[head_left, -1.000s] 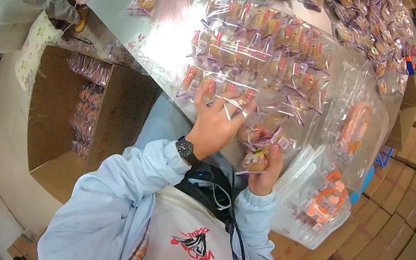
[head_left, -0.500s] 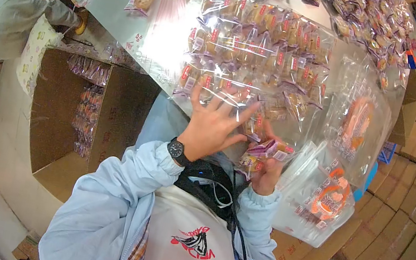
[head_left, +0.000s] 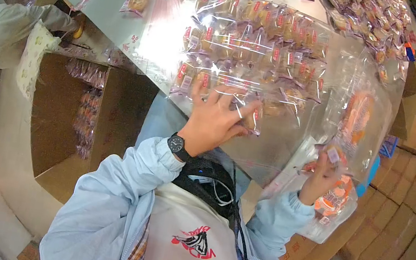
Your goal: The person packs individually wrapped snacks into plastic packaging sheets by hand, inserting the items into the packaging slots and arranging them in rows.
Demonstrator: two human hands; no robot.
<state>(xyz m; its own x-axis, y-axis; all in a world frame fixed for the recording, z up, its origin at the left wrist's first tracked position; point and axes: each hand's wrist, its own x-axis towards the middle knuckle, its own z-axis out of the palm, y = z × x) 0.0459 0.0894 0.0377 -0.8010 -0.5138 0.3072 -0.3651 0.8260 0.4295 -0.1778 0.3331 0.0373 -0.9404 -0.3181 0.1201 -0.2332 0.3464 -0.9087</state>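
Rows of clear-and-purple wrapped pastry packets stand side by side on the metal table under clear plastic film. My left hand, with a black watch at the wrist, reaches over the front row. Its fingers curve across the packets there, and the thumb and index finger close around a wrapped pastry packet at the row's right part. To the right, my right hand pinches another wrapped pastry packet, raised above the printed plastic bags.
A large heap of wrapped pastries covers the table's far side. An open cardboard box holding packets stands at left, near a bending person. Stacked cartons line the right side.
My right hand has moved right, away from my left hand, carrying a packet over the printed bags. My left hand stays at the front row, its thumb and index finger closer around a packet.
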